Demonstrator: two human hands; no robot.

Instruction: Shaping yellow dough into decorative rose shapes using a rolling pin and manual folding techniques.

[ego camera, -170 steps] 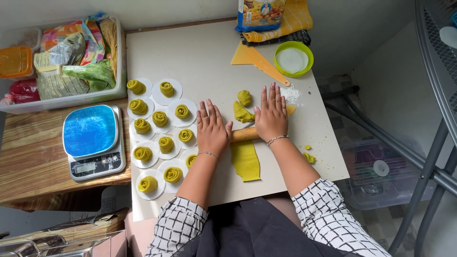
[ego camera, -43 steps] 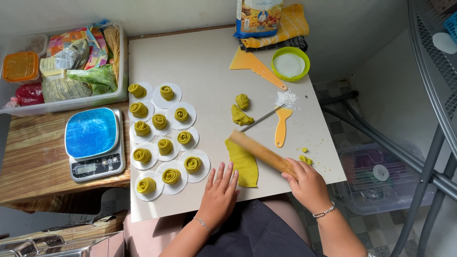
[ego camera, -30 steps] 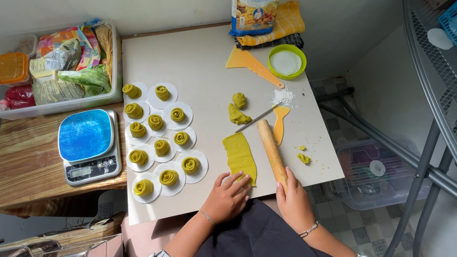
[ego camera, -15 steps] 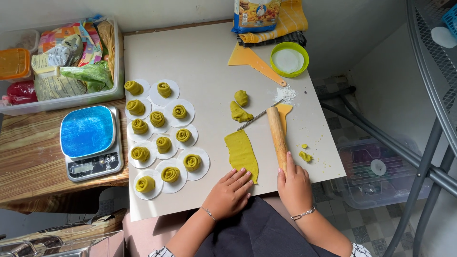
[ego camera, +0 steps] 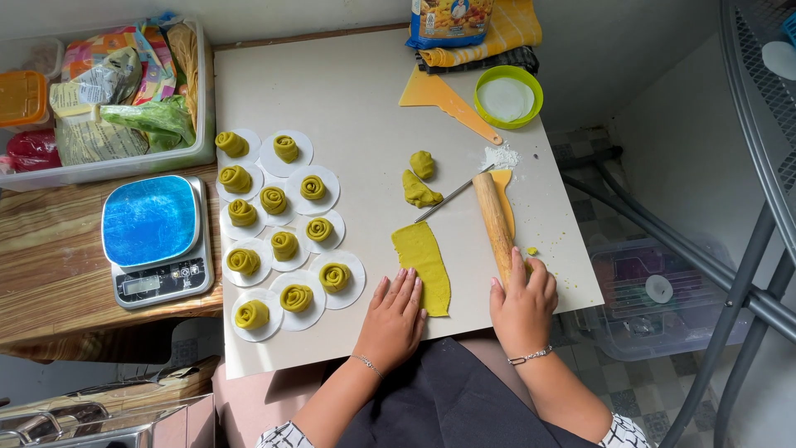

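Observation:
A flat strip of yellow-green dough (ego camera: 424,264) lies on the pale board (ego camera: 356,108) near its front edge. My left hand (ego camera: 394,319) rests flat on the board, fingertips touching the strip's near left side. My right hand (ego camera: 522,303) grips the near end of a wooden rolling pin (ego camera: 492,217), which lies pointing away from me just right of the strip. Two lumps of the same dough (ego camera: 418,178) sit beyond the strip. Several rose-shaped dough rolls on white paper rounds (ego camera: 282,224) fill the board's left part.
A thin knife (ego camera: 448,199) and an orange spatula (ego camera: 506,207) lie by the pin. A green bowl of flour (ego camera: 507,96), an orange scraper (ego camera: 444,98) and a bag sit at the back. A kitchen scale (ego camera: 156,239) and a clear bin (ego camera: 108,99) stand left.
My hands came off the rolling pin and back to the board's near edge. The pin was swung from lying across the strip to lying along its right side, my right hand holding its end.

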